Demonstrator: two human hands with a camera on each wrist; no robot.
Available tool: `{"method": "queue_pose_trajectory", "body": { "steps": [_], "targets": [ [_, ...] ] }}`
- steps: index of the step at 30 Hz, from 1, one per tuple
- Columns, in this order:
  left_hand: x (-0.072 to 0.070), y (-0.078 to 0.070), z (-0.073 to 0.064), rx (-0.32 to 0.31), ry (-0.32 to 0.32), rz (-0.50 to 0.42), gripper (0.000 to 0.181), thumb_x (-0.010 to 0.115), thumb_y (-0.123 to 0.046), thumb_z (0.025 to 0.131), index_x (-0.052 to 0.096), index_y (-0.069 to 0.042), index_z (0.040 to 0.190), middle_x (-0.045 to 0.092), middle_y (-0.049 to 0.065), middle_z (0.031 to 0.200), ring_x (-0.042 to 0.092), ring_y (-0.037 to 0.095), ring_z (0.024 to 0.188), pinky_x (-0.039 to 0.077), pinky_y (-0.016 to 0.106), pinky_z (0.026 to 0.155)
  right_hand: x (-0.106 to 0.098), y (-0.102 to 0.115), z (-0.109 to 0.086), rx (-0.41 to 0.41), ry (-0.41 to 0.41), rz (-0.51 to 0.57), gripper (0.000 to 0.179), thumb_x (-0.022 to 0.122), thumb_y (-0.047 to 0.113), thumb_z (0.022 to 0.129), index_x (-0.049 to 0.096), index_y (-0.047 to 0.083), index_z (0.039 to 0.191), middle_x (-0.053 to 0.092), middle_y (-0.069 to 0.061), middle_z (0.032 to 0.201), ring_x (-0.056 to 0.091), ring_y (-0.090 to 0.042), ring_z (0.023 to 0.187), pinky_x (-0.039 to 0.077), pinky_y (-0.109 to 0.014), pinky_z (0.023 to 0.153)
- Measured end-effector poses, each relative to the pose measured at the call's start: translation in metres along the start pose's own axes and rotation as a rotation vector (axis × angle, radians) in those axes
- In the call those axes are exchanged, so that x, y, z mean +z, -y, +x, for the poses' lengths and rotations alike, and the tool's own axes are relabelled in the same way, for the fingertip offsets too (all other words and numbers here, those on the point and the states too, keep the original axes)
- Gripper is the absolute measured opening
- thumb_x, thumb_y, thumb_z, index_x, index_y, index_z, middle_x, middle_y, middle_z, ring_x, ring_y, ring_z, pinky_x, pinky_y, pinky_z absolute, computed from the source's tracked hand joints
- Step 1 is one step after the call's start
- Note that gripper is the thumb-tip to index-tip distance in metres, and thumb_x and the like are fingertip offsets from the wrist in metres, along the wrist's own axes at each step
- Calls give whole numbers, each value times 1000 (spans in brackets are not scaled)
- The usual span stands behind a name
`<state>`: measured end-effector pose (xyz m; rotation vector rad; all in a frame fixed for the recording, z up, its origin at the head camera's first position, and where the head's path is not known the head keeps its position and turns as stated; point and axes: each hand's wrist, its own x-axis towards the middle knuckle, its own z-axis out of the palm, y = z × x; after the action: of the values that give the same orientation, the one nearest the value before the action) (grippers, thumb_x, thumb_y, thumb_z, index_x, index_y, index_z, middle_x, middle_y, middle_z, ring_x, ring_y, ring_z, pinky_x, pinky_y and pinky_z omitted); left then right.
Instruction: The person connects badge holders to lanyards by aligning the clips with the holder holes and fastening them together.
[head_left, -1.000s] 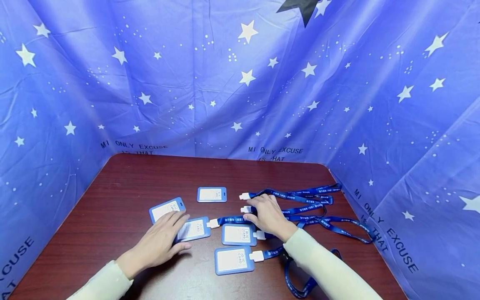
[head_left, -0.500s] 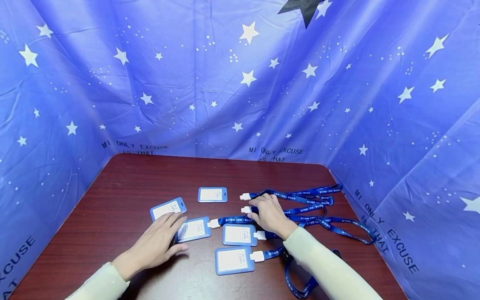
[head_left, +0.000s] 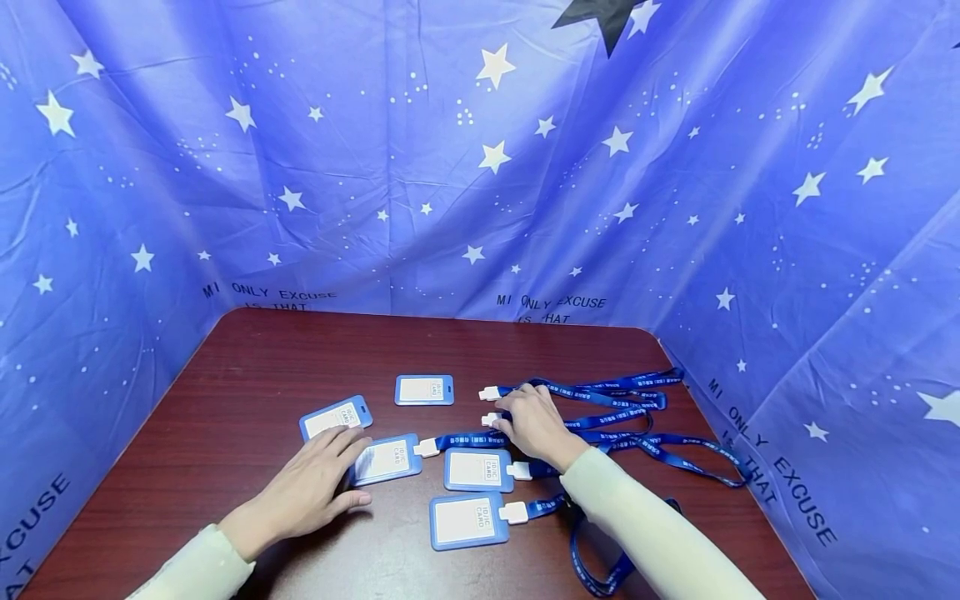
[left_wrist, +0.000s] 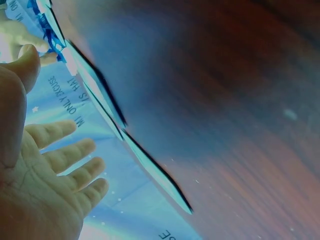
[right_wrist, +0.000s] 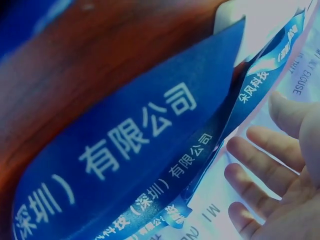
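Observation:
My left hand [head_left: 306, 483], fingers straight, is over the near part of a blue-rimmed ID card holder [head_left: 335, 415] and beside the left end of a second card holder [head_left: 386, 459]. In the left wrist view its palm holds nothing, and the holders' edges [left_wrist: 155, 167] lie low on the table. That second holder joins a blue lanyard [head_left: 468, 439] by a white clip [head_left: 427, 448]. My right hand [head_left: 536, 427] is over the lanyards, close to a loose white clip [head_left: 491, 419]. In the right wrist view its fingers are relaxed and apart from the printed strap [right_wrist: 135, 130].
Two card holders [head_left: 477, 469] with lanyards lie near the front middle. Another holder [head_left: 424, 390] without a strap lies farther back. A second loose clip [head_left: 489, 392] ends the rearmost lanyard [head_left: 615, 383]. Starry blue cloth [head_left: 420, 167] walls in the reddish-brown table [head_left: 300, 350].
My left hand has drifted slightly left, toward me. The right hand has shifted a little to the left over the lanyards. The card holders and straps lie as before.

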<state>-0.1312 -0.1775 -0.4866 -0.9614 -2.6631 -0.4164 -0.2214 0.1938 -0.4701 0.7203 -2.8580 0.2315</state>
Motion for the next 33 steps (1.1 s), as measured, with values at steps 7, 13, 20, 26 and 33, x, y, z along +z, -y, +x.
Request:
{"method": "queue_pose_trajectory", "body": {
  "steps": [7, 13, 20, 26, 33],
  "targets": [
    [0, 0, 0, -1, -1, 0, 74, 82, -46, 84, 60, 2, 136, 58, 20, 140, 52, 42, 130, 41, 57, 109, 1, 0, 6, -3, 9, -23, 30, 78, 28, 93, 78, 9, 116, 76, -4, 111, 62, -24, 105, 41, -43, 92],
    [1, 1, 0, 5, -5, -4, 74, 82, -46, 84, 60, 3, 136, 58, 21, 140, 53, 42, 130, 41, 57, 109, 1, 0, 7, -17, 44, -41, 31, 82, 29, 89, 79, 10, 114, 76, -4, 112, 62, -24, 104, 42, -43, 90],
    [2, 2, 0, 8, -5, 3, 75, 81, -47, 84, 60, 3, 136, 57, 21, 141, 52, 42, 130, 40, 57, 110, 3, 0, 8, -31, 83, -75, 30, 84, 25, 87, 79, 10, 113, 76, -4, 111, 62, -23, 100, 40, -41, 85],
    [3, 1, 1, 11, -2, 4, 75, 81, -47, 85, 60, 3, 136, 57, 21, 141, 52, 42, 130, 39, 56, 111, 5, 0, 8, -41, 74, -93, 29, 85, 24, 86, 79, 10, 111, 76, -4, 107, 62, -23, 97, 39, -40, 82],
    [4, 1, 1, 13, -1, 6, 75, 81, -47, 85, 60, 3, 136, 57, 21, 140, 52, 41, 130, 39, 56, 111, 9, -1, 7, -77, 36, -114, 20, 85, 20, 83, 80, 14, 101, 75, -1, 98, 61, -22, 92, 38, -39, 79]
  ]
}}
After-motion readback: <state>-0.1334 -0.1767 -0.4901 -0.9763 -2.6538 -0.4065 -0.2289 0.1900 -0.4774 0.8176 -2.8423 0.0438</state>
